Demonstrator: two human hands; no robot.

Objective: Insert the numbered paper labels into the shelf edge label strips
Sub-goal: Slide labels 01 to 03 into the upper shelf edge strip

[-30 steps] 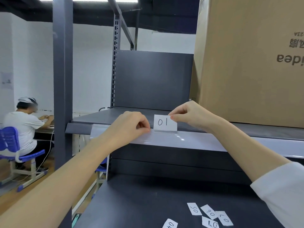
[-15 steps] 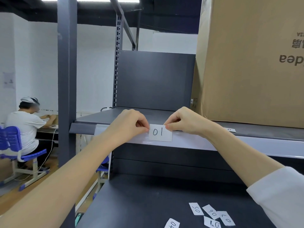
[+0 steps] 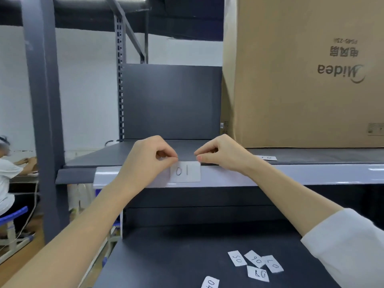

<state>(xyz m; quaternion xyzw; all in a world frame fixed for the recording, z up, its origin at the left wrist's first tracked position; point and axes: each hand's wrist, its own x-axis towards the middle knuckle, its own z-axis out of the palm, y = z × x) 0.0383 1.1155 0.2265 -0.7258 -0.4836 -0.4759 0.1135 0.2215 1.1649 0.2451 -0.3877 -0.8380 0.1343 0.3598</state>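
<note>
The white paper label "01" (image 3: 185, 171) sits inside the clear label strip (image 3: 291, 174) on the front edge of the upper shelf. My left hand (image 3: 145, 161) pinches at the label's top left corner. My right hand (image 3: 222, 154) pinches at its top right corner. Several more numbered labels lie loose on the lower shelf: "05" (image 3: 236, 258), "06" (image 3: 255, 259), "07" (image 3: 273, 263), "08" (image 3: 258, 273) and "04" (image 3: 210, 283). One more label (image 3: 267, 157) lies flat on the upper shelf behind my right wrist.
A big brown cardboard box (image 3: 301, 80) stands on the upper shelf at the right. A grey upright post (image 3: 41, 100) rises at the left. Beyond it a seated person (image 3: 6, 173) works at a desk on a blue chair.
The label "01" has gone from above the shelf edge down into the strip. Both hands have come together at its top corners and lowered with it.
</note>
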